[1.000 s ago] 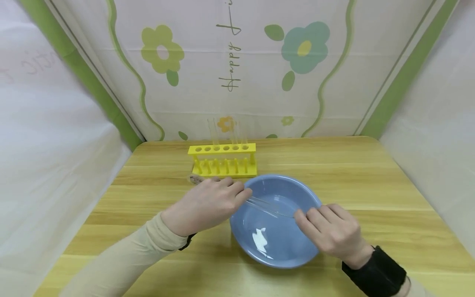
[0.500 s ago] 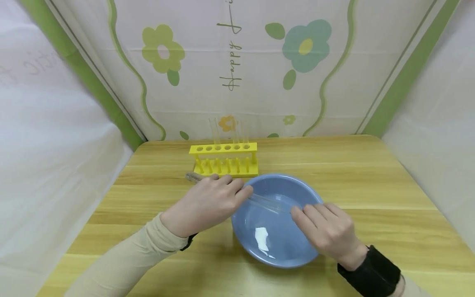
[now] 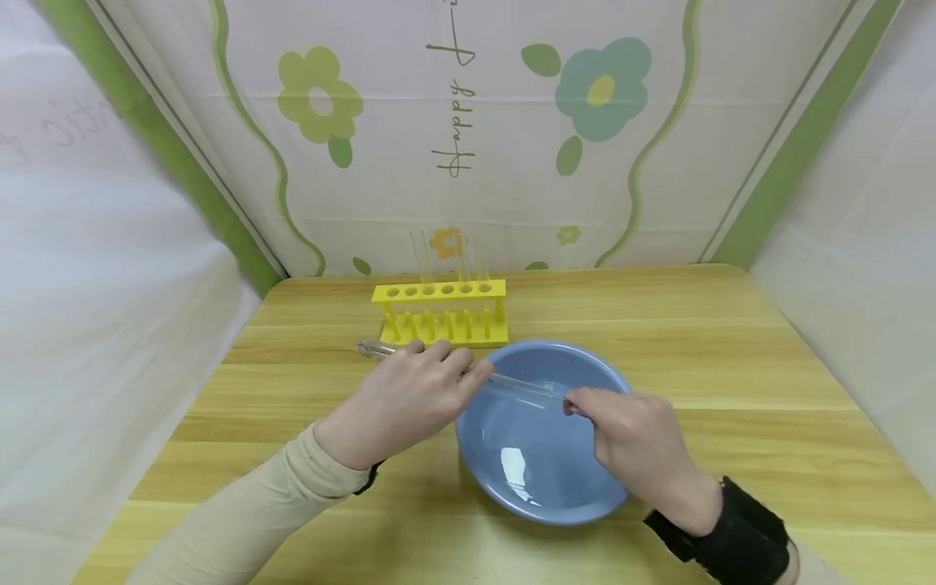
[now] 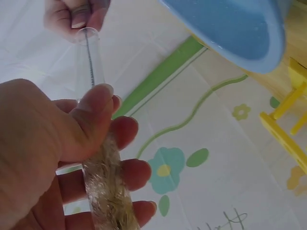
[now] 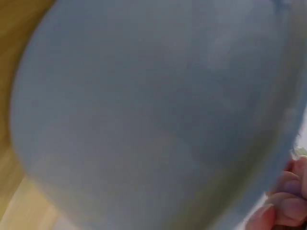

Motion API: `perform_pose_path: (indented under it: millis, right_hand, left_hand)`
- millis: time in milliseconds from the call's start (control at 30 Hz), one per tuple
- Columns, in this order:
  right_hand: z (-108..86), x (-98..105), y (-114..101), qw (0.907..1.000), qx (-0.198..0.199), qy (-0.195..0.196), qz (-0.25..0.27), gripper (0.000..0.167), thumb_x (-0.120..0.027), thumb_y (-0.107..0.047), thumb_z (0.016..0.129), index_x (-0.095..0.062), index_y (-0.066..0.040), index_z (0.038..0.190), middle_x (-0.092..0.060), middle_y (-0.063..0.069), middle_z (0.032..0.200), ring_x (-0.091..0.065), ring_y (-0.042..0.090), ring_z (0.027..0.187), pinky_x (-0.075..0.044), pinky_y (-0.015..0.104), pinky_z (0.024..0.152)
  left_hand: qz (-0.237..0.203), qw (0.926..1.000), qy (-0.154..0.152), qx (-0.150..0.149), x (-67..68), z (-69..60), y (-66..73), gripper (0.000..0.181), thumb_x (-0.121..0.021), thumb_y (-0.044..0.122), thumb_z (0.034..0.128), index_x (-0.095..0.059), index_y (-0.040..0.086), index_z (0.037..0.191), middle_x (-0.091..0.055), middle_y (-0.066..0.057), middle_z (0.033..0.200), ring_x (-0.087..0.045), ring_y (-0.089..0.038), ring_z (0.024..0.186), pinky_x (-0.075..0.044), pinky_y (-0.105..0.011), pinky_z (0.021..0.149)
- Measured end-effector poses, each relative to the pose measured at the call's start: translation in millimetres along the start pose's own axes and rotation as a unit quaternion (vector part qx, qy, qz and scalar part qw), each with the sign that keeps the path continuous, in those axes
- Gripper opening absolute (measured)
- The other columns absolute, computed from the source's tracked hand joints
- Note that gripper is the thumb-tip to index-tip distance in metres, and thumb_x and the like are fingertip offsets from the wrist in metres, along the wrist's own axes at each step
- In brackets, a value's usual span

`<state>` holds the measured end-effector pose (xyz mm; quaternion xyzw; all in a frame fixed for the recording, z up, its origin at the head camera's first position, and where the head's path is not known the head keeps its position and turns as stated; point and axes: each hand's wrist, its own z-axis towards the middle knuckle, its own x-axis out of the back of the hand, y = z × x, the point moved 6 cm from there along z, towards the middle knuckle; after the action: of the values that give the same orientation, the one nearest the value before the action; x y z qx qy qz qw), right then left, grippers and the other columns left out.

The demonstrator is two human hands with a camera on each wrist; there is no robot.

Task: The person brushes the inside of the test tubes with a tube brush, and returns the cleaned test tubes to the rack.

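My left hand (image 3: 409, 398) grips a clear glass test tube (image 3: 519, 386) above the left side of a blue basin (image 3: 541, 508). In the left wrist view, its thumb and fingers wrap round the tube, and the pale bristles of a test tube brush (image 4: 112, 191) fill the part below the thumb. A twisted wire handle (image 4: 89, 55) runs out through the tube's mouth. My right hand (image 3: 643, 443) pinches that wire over the basin's right side. The tube's closed end emerges left of my left hand. Basin and some curled fingers (image 5: 283, 203) fill the blurred right wrist view.
A yellow test tube rack (image 3: 439, 292) stands behind the basin, with several clear tubes (image 3: 422, 260) upright in it. The wooden table (image 3: 731, 349) ends at white patterned cloth walls (image 3: 468, 195) at the back and sides.
My right hand has moved left and slightly up, and its pose on the wire has turned. The tube's closed end reaches farther left and looks clear where brown bristles showed.
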<state>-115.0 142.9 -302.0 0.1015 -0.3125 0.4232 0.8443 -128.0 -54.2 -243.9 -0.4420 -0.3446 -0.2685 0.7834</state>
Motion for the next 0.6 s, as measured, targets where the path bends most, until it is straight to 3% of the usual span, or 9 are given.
perform_pose_path:
  millis: [167,300,433,600]
  right_hand:
    - [3.5,-2,3,0.9980,-0.032,-0.034,0.041,0.028,-0.060,0.013,0.077,-0.067,-0.014,0.083,-0.068,-0.009,0.074,-0.060,0.006,0.056,-0.043,0.015,0.045]
    - [5.2,-4,8,0.9892,-0.086,-0.081,0.087,0.029,-0.066,0.011,0.082,-0.066,-0.018,0.082,-0.062,-0.013,0.073,-0.052,-0.001,0.060,-0.045,0.018,0.050]
    - [4.7,-6,13,0.9704,-0.137,-0.121,0.158,0.031,-0.061,0.010,0.091,-0.063,-0.020,0.082,-0.049,-0.016,0.069,-0.039,-0.004,0.057,-0.038,0.018,0.047]
    - [1.2,-9,19,0.9363,-0.188,-0.160,0.250,0.031,-0.054,0.006,0.097,-0.060,-0.020,0.081,-0.036,-0.018,0.064,-0.035,-0.002,0.054,-0.035,0.020,0.045]
  left_hand:
    - [-0.006,0.9999,0.013,0.002,-7.4,-4.9,-2.8,0.020,-0.072,0.004,0.0885,-0.068,0.005,0.108,-0.066,-0.007,0.087,-0.065,-0.023,0.069,-0.056,-0.032,0.057]
    - [-0.007,0.9999,0.014,0.002,-10.5,-7.3,-5.1,0.020,-0.070,0.004,0.0902,-0.067,0.005,0.110,-0.065,-0.007,0.085,-0.062,-0.022,0.067,-0.054,-0.031,0.056]
    - [-0.004,0.9999,0.009,0.004,-11.3,-9.0,-7.2,0.020,-0.070,0.005,0.0911,-0.067,0.006,0.110,-0.063,-0.006,0.084,-0.060,-0.021,0.066,-0.053,-0.029,0.055]
    - [0.002,0.9999,0.013,0.004,-8.7,-10.6,-8.9,0.020,-0.070,0.003,0.0899,-0.067,0.006,0.109,-0.061,-0.005,0.083,-0.056,-0.021,0.063,-0.050,-0.027,0.053]
